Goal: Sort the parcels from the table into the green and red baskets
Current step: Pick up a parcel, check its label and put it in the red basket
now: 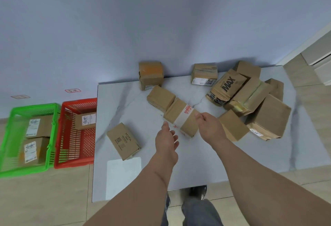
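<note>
Parcels already sit in both baskets: two in the green basket (10, 136), one in the red basket (75, 103). Many more wait on the surface (123, 103). Both hands reach for the taped parcel (182, 116). The left hand (167, 138) is open beside it; the right hand (211, 127) pinches its edge.

Pale grey marble-veined tabletop (125, 100). Plain brown cardboard parcels; one brown rectangular cardboard parcel (182, 117) has a white tape band with red print. Green plastic lattice basket (52, 118); red plastic lattice basket (62, 136).
</note>
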